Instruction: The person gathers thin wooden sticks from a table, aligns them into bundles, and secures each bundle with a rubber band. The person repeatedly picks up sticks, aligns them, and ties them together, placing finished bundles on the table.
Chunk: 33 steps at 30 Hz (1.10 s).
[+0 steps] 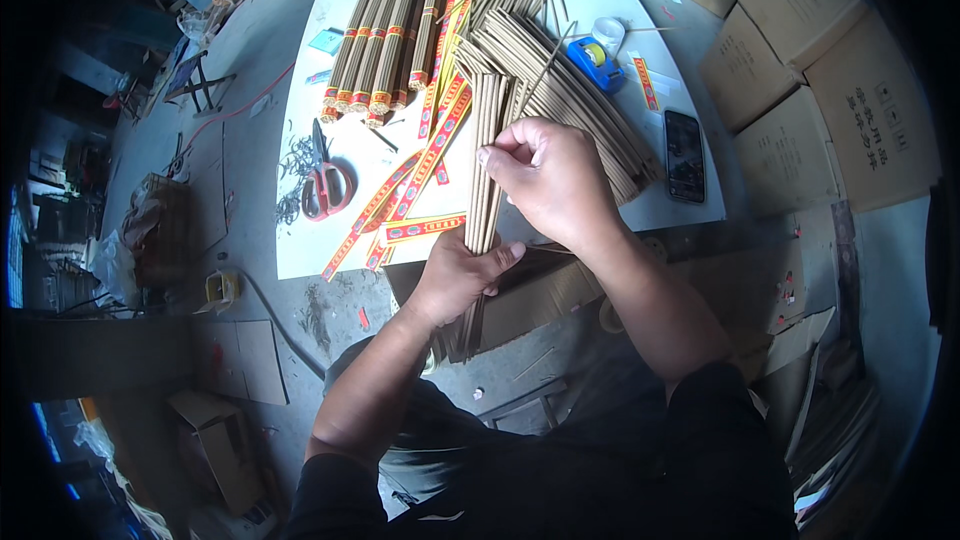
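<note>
The table is brightly lit, the lower frame dim; edges bend and darken to black.

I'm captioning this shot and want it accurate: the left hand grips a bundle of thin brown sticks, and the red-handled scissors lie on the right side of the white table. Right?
Not quite: the head view shows the red-handled scissors on the left side of the white table. The left hand does grip a bundle of thin brown sticks.

Lettered strips — black-printed cartons
</note>
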### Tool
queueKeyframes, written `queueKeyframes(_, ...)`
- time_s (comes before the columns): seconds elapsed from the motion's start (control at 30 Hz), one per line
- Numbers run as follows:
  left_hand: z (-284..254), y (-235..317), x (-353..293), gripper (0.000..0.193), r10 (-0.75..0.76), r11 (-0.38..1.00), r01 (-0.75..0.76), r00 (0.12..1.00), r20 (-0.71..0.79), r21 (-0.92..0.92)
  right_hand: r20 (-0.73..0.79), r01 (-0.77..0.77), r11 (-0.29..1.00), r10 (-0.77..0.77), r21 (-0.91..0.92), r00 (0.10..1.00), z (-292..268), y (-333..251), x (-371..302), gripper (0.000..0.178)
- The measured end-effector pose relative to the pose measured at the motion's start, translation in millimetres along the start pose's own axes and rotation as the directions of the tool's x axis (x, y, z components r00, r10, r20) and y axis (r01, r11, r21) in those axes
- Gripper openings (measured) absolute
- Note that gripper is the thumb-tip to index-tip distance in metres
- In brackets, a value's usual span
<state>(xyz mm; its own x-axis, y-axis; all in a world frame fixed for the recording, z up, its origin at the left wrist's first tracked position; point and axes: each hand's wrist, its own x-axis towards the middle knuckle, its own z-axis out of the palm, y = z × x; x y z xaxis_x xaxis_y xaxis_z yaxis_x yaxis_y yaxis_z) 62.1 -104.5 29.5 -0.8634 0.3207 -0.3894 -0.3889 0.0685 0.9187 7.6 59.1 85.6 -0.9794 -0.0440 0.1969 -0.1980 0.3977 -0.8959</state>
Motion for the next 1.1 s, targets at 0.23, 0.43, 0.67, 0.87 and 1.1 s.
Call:
queueKeyframes(0.23, -1, -3, 1, 0.024, -0.012, 0.999, 0.012, 1.000, 0.009, -0.049, 0.025, -0.031, 0.999, 0.030, 0.038, 0.999, 0, 5, 2, 0.015)
queueKeyframes(0.43, -5, -5, 1, 0.022, -0.004, 0.997, 0.007, 0.999, 0.042, -0.083, 0.043, -0.035, 0.995, 0.031, 0.090, 0.999, 0, 5, 3, 0.019)
queueKeyframes(0.67, -1, 2, -1, 0.033, -0.006, 0.995, 0.006, 1.000, 0.000, -0.102, -0.009, -0.003, 0.998, 0.003, -0.056, 1.000, 3, 1, 0, 0.015)
queueKeyframes(0.87, -3, 1, -1, 0.033, -0.024, 0.991, 0.027, 0.999, 0.024, -0.129, -0.065, 0.012, 0.991, -0.003, 0.136, 0.998, 5, 10, 2, 0.009)
queueKeyframes(1.1, -9, -3, -3, 0.028, 0.017, 0.999, -0.014, 0.998, 0.068, -0.045, -0.319, 0.232, 0.805, -0.057, 0.546, 0.946, -23, 0, 19, 0.012)
